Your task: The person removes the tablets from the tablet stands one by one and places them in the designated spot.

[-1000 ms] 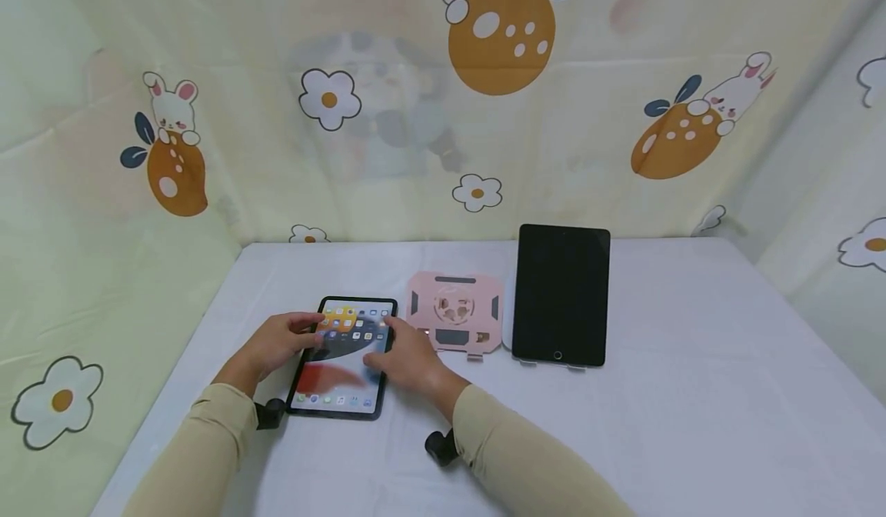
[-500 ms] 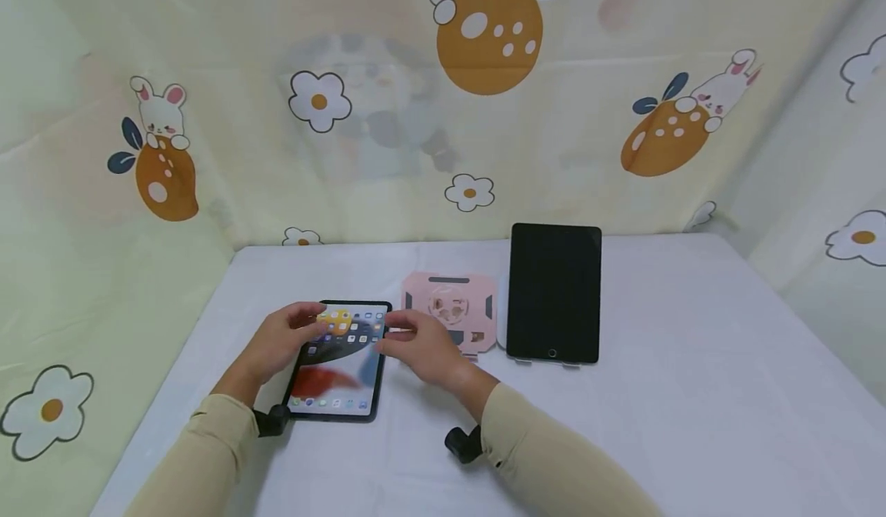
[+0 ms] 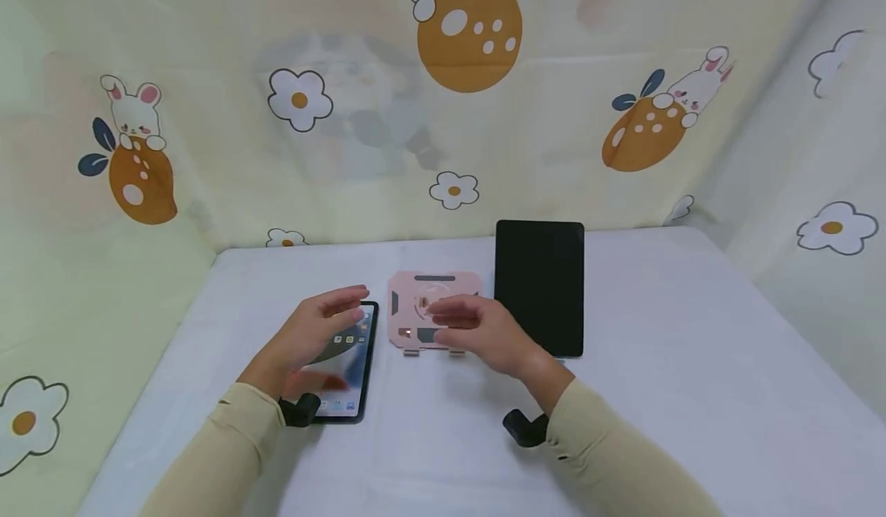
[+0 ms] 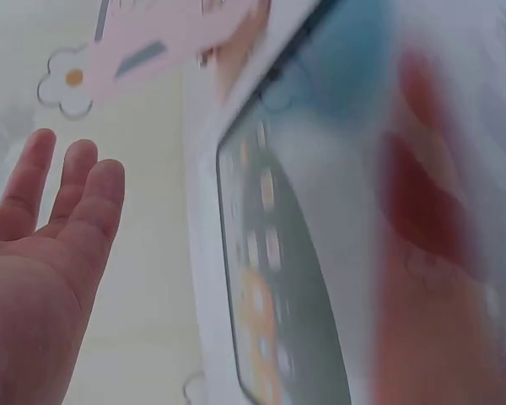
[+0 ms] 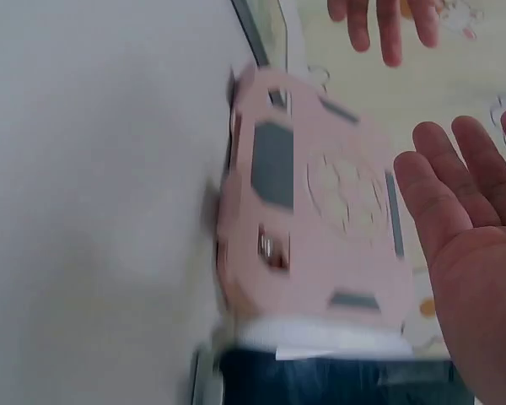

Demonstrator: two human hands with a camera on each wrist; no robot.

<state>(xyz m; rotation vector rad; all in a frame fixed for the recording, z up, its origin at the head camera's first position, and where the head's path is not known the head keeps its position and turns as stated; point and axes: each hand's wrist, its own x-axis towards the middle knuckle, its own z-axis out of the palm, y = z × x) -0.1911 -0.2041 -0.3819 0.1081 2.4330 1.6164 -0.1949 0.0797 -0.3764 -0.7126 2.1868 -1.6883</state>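
A lit tablet (image 3: 354, 363) with app icons on its screen lies on the white table at the left. My left hand (image 3: 304, 340) is raised over it, fingers extended, covering much of its left side. A pink stand (image 3: 403, 290) with grey pads and two small lips at its front is right of the lit tablet. My right hand (image 3: 491, 336) hovers in front of the stand, overlapping its lower right part, with nothing between its fingers. In the right wrist view the stand (image 5: 312, 278) shows whole and the right palm (image 5: 481, 287) is spread beside it.
A dark-screened tablet (image 3: 547, 286) leans upright on its own support right of the pink stand. The white tabletop (image 3: 678, 394) runs on to the right. A curtain with rabbits and flowers (image 3: 374, 201) hangs behind the table's back edge.
My right hand has left the lit tablet's right edge and moved right to the pink stand. The left hand has let go of the tablet's side and shifted right above it. The view has turned slightly right.
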